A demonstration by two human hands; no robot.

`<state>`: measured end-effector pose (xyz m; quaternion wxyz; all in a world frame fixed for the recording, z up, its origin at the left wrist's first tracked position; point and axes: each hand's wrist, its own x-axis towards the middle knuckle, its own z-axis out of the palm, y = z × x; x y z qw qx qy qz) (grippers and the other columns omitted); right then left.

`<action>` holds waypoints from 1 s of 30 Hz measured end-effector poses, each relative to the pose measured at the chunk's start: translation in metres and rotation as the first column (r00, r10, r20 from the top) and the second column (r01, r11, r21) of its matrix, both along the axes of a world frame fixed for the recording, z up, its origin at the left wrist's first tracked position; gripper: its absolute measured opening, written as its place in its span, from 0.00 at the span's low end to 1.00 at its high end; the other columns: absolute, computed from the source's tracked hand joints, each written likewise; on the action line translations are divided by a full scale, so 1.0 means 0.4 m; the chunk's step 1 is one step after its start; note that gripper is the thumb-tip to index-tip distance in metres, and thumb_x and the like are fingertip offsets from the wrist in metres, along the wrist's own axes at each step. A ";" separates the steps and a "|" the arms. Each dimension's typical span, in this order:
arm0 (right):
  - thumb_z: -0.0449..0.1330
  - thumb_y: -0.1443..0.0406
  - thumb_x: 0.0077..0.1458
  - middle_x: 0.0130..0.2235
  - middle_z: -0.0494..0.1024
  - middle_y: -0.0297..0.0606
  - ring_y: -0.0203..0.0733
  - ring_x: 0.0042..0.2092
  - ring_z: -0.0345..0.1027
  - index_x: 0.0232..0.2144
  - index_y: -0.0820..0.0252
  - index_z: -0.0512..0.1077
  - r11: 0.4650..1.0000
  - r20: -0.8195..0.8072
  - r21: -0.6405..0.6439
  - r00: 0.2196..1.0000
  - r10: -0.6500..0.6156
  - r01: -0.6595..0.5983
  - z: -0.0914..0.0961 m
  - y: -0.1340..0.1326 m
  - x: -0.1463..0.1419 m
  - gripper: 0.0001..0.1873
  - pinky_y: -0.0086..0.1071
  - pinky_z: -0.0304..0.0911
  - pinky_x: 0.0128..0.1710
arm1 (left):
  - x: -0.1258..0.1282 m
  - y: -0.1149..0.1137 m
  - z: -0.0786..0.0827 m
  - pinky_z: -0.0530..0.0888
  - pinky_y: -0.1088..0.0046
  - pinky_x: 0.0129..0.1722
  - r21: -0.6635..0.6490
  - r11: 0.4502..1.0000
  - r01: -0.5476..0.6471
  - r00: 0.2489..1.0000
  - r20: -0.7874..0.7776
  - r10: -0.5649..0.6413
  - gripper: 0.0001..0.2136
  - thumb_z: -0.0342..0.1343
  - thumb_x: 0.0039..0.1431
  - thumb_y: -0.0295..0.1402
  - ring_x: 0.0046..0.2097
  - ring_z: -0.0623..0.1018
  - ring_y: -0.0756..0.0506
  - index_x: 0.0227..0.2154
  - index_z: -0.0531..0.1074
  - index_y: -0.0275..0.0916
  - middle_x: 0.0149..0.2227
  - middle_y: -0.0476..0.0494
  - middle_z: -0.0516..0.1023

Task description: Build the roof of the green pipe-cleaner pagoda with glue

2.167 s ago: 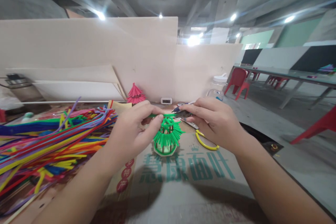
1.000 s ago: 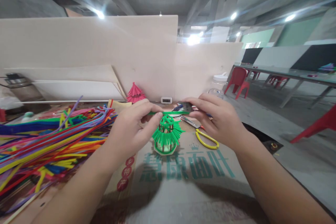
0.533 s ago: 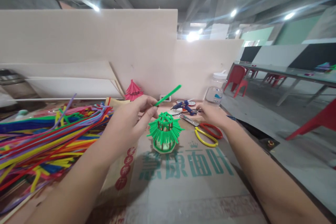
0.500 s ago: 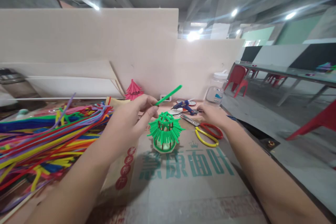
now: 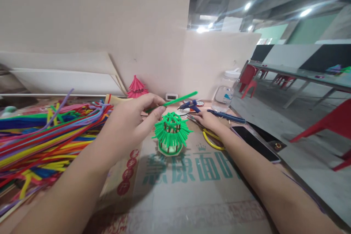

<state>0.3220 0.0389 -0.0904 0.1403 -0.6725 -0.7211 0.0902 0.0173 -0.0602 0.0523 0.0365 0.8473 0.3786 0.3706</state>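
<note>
In my left hand [image 5: 134, 120] a green pipe cleaner [image 5: 182, 98] is pinched between thumb and fingers, pointing up to the right. Just below its tip stands a small green pipe-cleaner tower [image 5: 172, 133] with a fringed roof, upright on the cardboard. My right hand [image 5: 208, 120] reaches down over the scissors, fingers bent together by the blades; what they grip is hidden. Yellow and red scissors [image 5: 212, 140] lie partly under that hand and wrist. Beyond the fingertips rests a blue glue gun [image 5: 192, 106].
Many coloured pipe cleaners [image 5: 55, 135] are heaped at left. A pink pipe-cleaner piece [image 5: 136, 87] stands behind. At right are a clear bottle [image 5: 225, 91], a long blue tool [image 5: 227, 116] and a phone [image 5: 256, 144]. A pale board [image 5: 109, 25] closes off the back.
My right hand has moved left and nearer, from beside the glue gun's handle onto the scissors. The pipe cleaner in my left hand has tilted flatter. The view has shifted slightly.
</note>
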 end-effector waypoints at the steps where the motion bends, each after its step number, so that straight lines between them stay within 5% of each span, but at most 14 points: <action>1: 0.55 0.55 0.67 0.46 0.80 0.44 0.44 0.45 0.75 0.48 0.63 0.75 0.999 -0.006 -0.025 1.000 -0.026 0.026 -0.008 0.014 0.000 0.19 0.39 0.70 0.47 | -0.001 0.002 0.000 0.69 0.77 0.29 -0.002 1.000 -0.003 1.000 0.002 0.003 0.10 0.53 0.65 0.39 0.30 0.76 0.48 0.37 0.77 0.41 0.29 0.50 0.79; 6: 0.59 0.57 0.65 0.51 0.76 0.42 0.45 0.48 0.73 0.51 0.61 0.72 0.990 -0.037 -0.100 0.994 -0.105 0.101 -0.038 0.065 -0.002 0.18 0.44 0.72 0.47 | -0.003 0.013 -0.003 0.70 0.77 0.28 -0.014 1.000 0.017 1.000 0.023 -0.017 0.08 0.54 0.65 0.36 0.28 0.76 0.49 0.38 0.77 0.42 0.29 0.51 0.79; 11: 0.60 0.58 0.64 0.53 0.75 0.43 0.46 0.49 0.73 0.53 0.61 0.71 0.992 -0.098 -0.041 0.987 -0.125 0.122 -0.036 0.061 -0.008 0.19 0.45 0.72 0.48 | -0.006 0.007 0.000 0.70 0.77 0.30 -0.030 1.000 -0.008 1.000 0.015 0.008 0.07 0.53 0.66 0.34 0.29 0.75 0.51 0.39 0.77 0.41 0.32 0.53 0.80; 14: 0.56 0.57 0.67 0.45 0.78 0.42 0.42 0.43 0.73 0.45 0.64 0.74 0.998 -0.159 0.015 0.985 -0.061 0.064 0.021 0.031 -0.003 0.16 0.41 0.71 0.44 | -0.011 0.008 0.003 0.69 0.76 0.30 -0.020 0.999 -0.036 0.999 0.022 0.036 0.07 0.54 0.65 0.34 0.29 0.75 0.50 0.40 0.77 0.42 0.32 0.52 0.80; 18: 0.44 0.51 0.69 0.28 0.76 0.38 0.37 0.31 0.70 0.27 0.63 0.73 0.978 -0.267 0.022 0.941 0.207 -0.209 0.152 -0.075 0.007 0.30 0.32 0.67 0.34 | -0.020 0.023 0.005 0.68 0.73 0.30 -0.034 0.998 -0.051 0.998 0.046 0.053 0.08 0.53 0.65 0.36 0.29 0.75 0.49 0.36 0.77 0.42 0.28 0.52 0.80; 20: 0.48 0.46 0.66 0.29 0.78 0.36 0.36 0.31 0.72 0.28 0.61 0.74 0.924 -0.335 0.035 0.867 0.370 -0.381 0.222 -0.152 0.002 0.29 0.31 0.68 0.34 | -0.023 0.033 0.003 0.67 0.73 0.29 -0.054 0.998 -0.042 0.997 0.061 0.045 0.10 0.51 0.67 0.37 0.29 0.75 0.49 0.36 0.76 0.41 0.28 0.51 0.80; 22: 0.56 0.50 0.64 0.39 0.82 0.40 0.40 0.38 0.76 0.43 0.61 0.76 0.775 -0.488 0.123 0.642 0.591 -0.620 0.280 -0.230 -0.018 0.20 0.33 0.71 0.36 | -0.023 0.043 -0.002 0.67 0.73 0.30 -0.067 0.997 -0.039 0.995 0.083 0.045 0.11 0.50 0.68 0.37 0.30 0.76 0.48 0.38 0.75 0.39 0.30 0.49 0.80; 23: 0.57 0.54 0.65 0.42 0.82 0.41 0.40 0.41 0.77 0.47 0.59 0.76 0.746 -0.479 0.168 0.608 0.633 -0.644 0.302 -0.264 -0.033 0.17 0.32 0.71 0.37 | -0.022 0.046 -0.005 0.67 0.73 0.31 -0.076 0.996 -0.040 0.995 0.087 0.047 0.11 0.49 0.68 0.36 0.32 0.77 0.48 0.40 0.75 0.39 0.32 0.48 0.81; 26: 0.59 0.63 0.65 0.40 0.83 0.37 0.40 0.42 0.77 0.43 0.55 0.78 0.712 -0.309 0.457 0.655 0.689 -0.533 0.336 -0.335 -0.093 0.08 0.33 0.71 0.41 | -0.012 0.049 -0.015 0.69 0.73 0.34 -0.107 0.994 -0.022 0.997 0.076 0.030 0.10 0.49 0.68 0.33 0.35 0.79 0.46 0.44 0.74 0.38 0.35 0.47 0.82; 30: 0.59 0.69 0.64 0.43 0.82 0.40 0.44 0.47 0.74 0.42 0.54 0.76 0.532 0.001 0.753 0.810 0.587 -0.387 0.319 -0.341 -0.164 0.08 0.41 0.69 0.48 | 0.011 0.037 -0.027 0.71 0.72 0.36 -0.171 0.984 0.055 0.998 -0.009 -0.058 0.11 0.50 0.68 0.35 0.37 0.81 0.45 0.45 0.75 0.39 0.38 0.46 0.84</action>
